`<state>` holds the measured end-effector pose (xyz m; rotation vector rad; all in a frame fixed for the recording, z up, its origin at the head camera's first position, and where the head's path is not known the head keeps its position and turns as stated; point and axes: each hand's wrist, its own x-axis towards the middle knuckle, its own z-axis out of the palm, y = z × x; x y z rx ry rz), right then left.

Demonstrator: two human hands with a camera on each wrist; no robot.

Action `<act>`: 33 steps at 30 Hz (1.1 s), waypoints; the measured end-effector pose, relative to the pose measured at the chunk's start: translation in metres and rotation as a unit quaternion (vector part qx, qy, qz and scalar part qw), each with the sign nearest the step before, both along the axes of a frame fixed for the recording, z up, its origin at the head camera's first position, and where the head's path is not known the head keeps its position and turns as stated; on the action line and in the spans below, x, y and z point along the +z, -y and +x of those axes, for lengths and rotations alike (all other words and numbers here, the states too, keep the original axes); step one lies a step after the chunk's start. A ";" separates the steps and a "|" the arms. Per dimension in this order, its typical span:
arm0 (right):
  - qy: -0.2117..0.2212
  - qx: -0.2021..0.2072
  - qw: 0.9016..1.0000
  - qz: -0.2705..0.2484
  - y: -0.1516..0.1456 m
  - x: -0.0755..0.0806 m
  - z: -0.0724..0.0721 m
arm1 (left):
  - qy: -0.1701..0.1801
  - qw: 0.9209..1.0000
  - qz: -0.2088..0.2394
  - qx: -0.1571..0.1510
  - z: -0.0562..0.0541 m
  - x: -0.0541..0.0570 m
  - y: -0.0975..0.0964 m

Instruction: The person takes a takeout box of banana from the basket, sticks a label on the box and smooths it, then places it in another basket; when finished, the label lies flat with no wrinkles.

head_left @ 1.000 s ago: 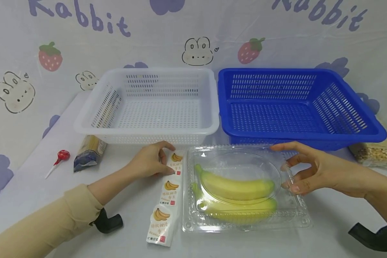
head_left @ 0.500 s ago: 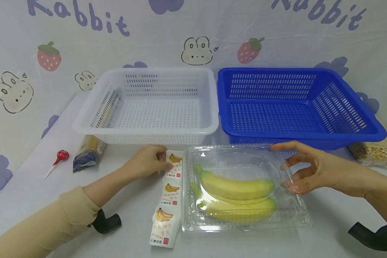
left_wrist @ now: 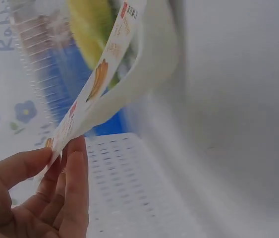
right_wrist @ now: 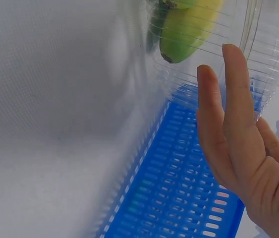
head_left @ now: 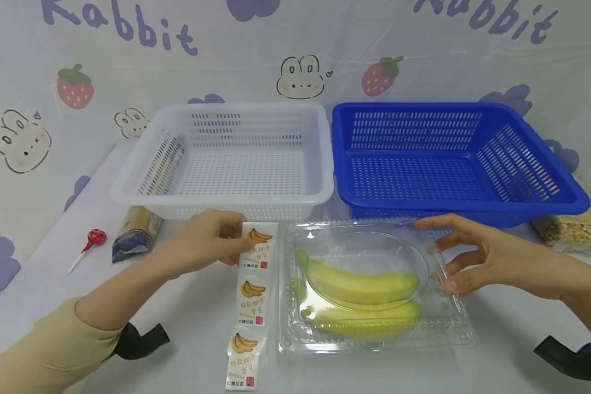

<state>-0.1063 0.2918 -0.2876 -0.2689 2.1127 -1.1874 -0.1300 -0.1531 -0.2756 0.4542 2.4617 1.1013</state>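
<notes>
Head view: your left hand point(head_left: 209, 241) pinches the printed strip point(head_left: 253, 303); right hand point(head_left: 490, 260), fingers loosely spread, touches the clear box point(head_left: 364, 246). Slack could kink the strip.

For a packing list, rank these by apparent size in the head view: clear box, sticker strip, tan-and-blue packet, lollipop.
1. Clear box
2. Sticker strip
3. Tan-and-blue packet, partly behind the white basket
4. Lollipop

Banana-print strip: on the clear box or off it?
Off: the head view shows the strip beside the box, pinched near its far end by the left hand.
</notes>
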 end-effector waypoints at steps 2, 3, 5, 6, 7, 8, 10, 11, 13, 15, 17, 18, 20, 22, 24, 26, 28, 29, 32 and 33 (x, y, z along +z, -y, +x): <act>-0.005 0.003 1.000 0.008 -0.001 0.001 0.000 | 0.001 1.000 0.014 -0.005 0.004 0.010 0.000; -0.006 0.005 1.000 0.011 -0.001 0.002 0.000 | -0.001 1.000 0.022 -0.006 0.006 0.015 0.000; -0.007 0.007 1.000 0.017 -0.003 0.003 -0.001 | -0.005 0.999 0.037 -0.008 0.009 0.024 -0.001; -0.008 0.009 1.000 0.020 -0.004 0.004 -0.002 | -0.007 0.999 0.047 -0.010 0.010 0.029 -0.001; -0.009 0.009 1.000 0.022 -0.006 0.005 -0.002 | -0.007 0.998 0.056 -0.011 0.011 0.033 -0.002; -0.010 0.008 1.000 0.026 -0.008 0.007 -0.003 | -0.008 0.998 0.067 -0.011 0.011 0.037 -0.003; -0.021 0.007 0.999 0.037 -0.010 0.011 -0.004 | -0.006 0.996 0.091 -0.014 0.012 0.045 -0.007; -0.033 0.009 0.998 0.047 -0.011 0.014 -0.004 | -0.004 0.994 0.104 -0.016 0.012 0.048 -0.009; -0.060 0.012 0.995 0.074 -0.013 0.020 -0.004 | 0.002 0.992 0.122 -0.017 0.012 0.053 -0.014; -0.096 0.016 0.990 0.104 -0.012 0.027 -0.004 | 0.010 0.990 0.140 -0.016 0.011 0.056 -0.021; -0.136 0.019 0.983 0.124 -0.007 0.033 -0.003 | 0.019 0.988 0.153 -0.011 0.010 0.057 -0.029; -0.154 0.017 0.980 0.121 -0.004 0.036 -0.003 | 0.023 0.987 0.159 -0.007 0.009 0.057 -0.033; -0.200 0.011 0.975 0.098 0.006 0.041 -0.002 | 0.031 0.985 0.172 -0.002 0.009 0.057 -0.043; -0.248 0.006 0.967 0.061 0.019 0.046 -0.001 | 0.039 0.982 0.184 0.001 0.009 0.058 -0.054; -0.295 -0.007 0.955 0.024 0.033 0.052 0.002 | 0.047 0.979 0.196 -0.001 0.009 0.057 -0.064; -0.339 -0.022 0.941 -0.004 0.047 0.058 0.005 | 0.053 0.977 0.204 -0.004 0.009 0.056 -0.072; -0.373 -0.037 0.927 -0.030 0.057 0.064 0.007 | 0.056 0.976 0.211 -0.005 0.009 0.055 -0.079; -0.389 -0.043 0.919 -0.039 0.061 0.065 0.007 | 0.057 0.975 0.214 -0.006 0.009 0.055 -0.082; -0.424 -0.036 0.902 -0.075 0.061 0.056 -0.004 | 0.063 0.974 0.220 -0.006 0.009 0.052 -0.089; -0.433 -0.028 0.897 -0.084 0.058 0.049 -0.011 | 0.066 0.973 0.221 -0.006 0.008 0.051 -0.091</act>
